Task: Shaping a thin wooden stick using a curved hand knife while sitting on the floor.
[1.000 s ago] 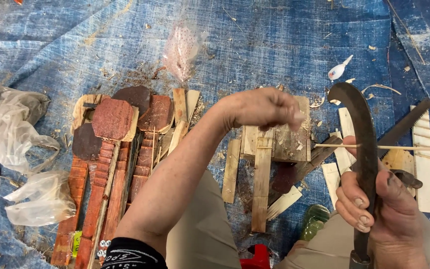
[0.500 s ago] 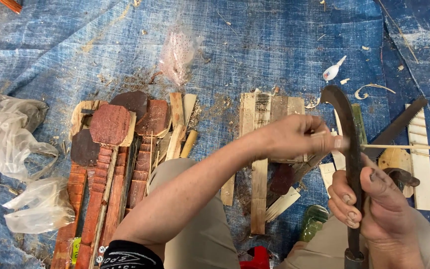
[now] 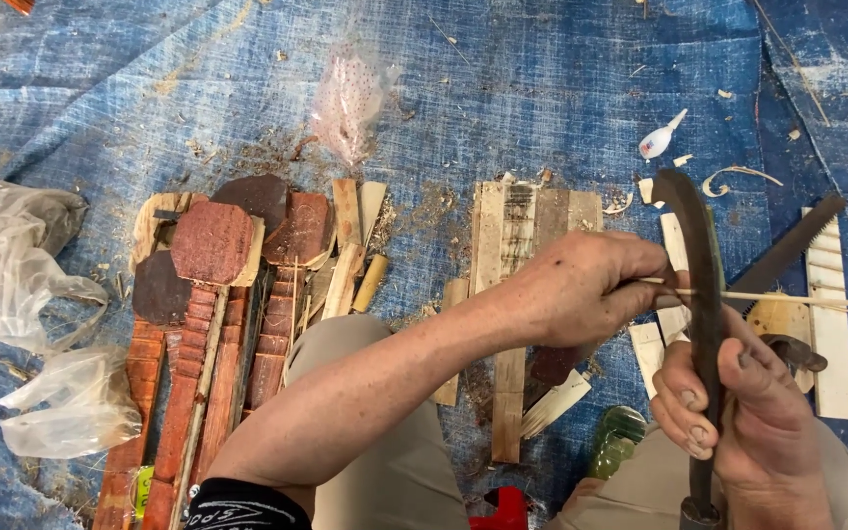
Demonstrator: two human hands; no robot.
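Head view, looking straight down at a blue tarp strewn with shavings and wood pieces. The left hand reaches across from the lower left, forearm bare and stretched diagonally over the knee, knuckles up, fingers pinched closed on a thin pale stick. The stick runs level to the right, out past the frame edge. The right hand sits low at the right, thumb side up, fist clenched around the handle of a dark curved knife — the blade stands upright in the frame, hooked tip pointing up and left. Blade edge meets the stick just beside the left fingertips, crossing it at about a right angle.

Around them: flat light wooden slats lie under and behind the left hand. A saw blade lies tilted beside a pale toothed strip at the right. To the left, a bundle of reddish paddle-shaped wood pieces lies side by side — well apart from both hands. Crumpled clear plastic bags at the far left edge. A small white spoon-shaped scrap rests above the knife tip.
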